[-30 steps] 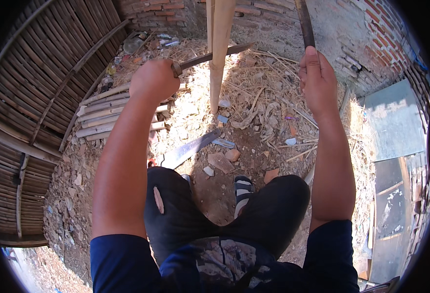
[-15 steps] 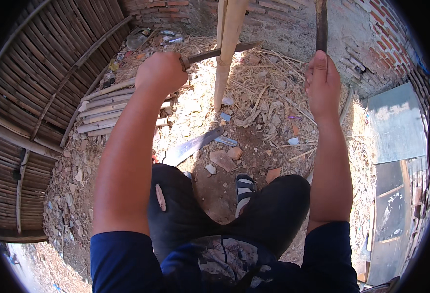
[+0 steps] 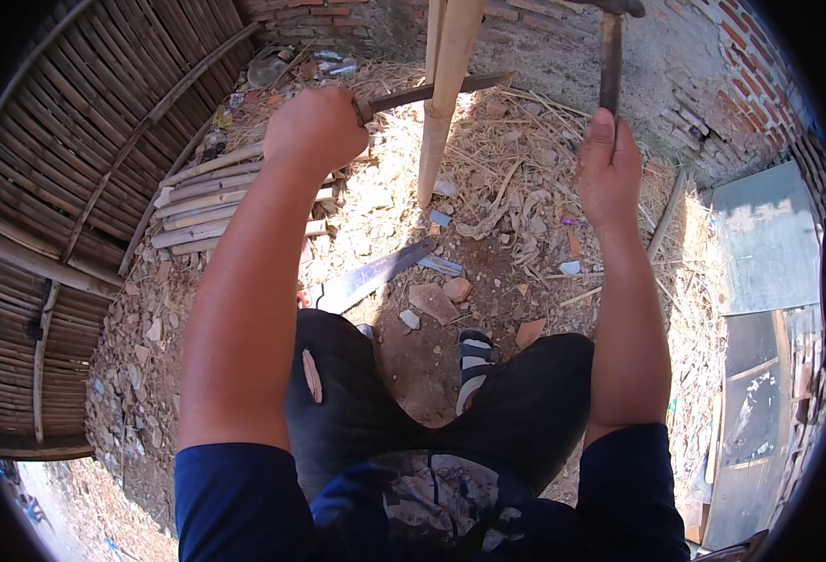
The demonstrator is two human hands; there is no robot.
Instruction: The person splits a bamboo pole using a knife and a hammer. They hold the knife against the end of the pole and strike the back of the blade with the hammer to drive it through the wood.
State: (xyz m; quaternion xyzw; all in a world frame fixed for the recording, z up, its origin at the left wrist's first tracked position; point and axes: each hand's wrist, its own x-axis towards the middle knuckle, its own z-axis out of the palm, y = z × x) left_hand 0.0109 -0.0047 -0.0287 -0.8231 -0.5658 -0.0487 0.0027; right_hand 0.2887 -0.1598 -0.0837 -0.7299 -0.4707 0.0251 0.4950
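Grip clamped on both sides: left hand (image 3: pixel 317 129) wrapped round the handle of a long knife (image 3: pixel 403 96), right hand (image 3: pixel 611 169) wrapped round the shaft of a hammer (image 3: pixel 611 61), thumb laid along it. Reads as the splitting step, knife set crosswise at a bamboo pole (image 3: pixel 434 140), hammer clear of both. Next move likely calls for a hit on the knife's back beyond the pole, toward the tip, left wrist firm, blade level. Main risks, by judgement: glancing blow, or pole foot skidding.

Layout, largest first:
- Bamboo pole: ahead of the knees, in front of a brick wall (image 3: pixel 544 33). Long axis near upright, leaning slightly right toward the top in view. Foot apparently on the ground, top cut off by the upper edge. Two lengths side by side above the blade, so probably part split already.
- Stack of cut bamboo (image 3: pixel 211 201): on the ground at left, long axes roughly left to right.
- Saw (image 3: pixel 371 276): flat on the ground, angled, tip up and right, handle end mostly hidden by the left knee.
- Long knife: long axis across the pole, tip right and slightly away. Visible on both sides, middle hidden. Cutting edge direction: can't tell.
- Hammer: right of the pole, well apart. Shaft pointing away, head at the far end, partly cropped.
- Stone (image 3: pixel 433 304): near the saw.
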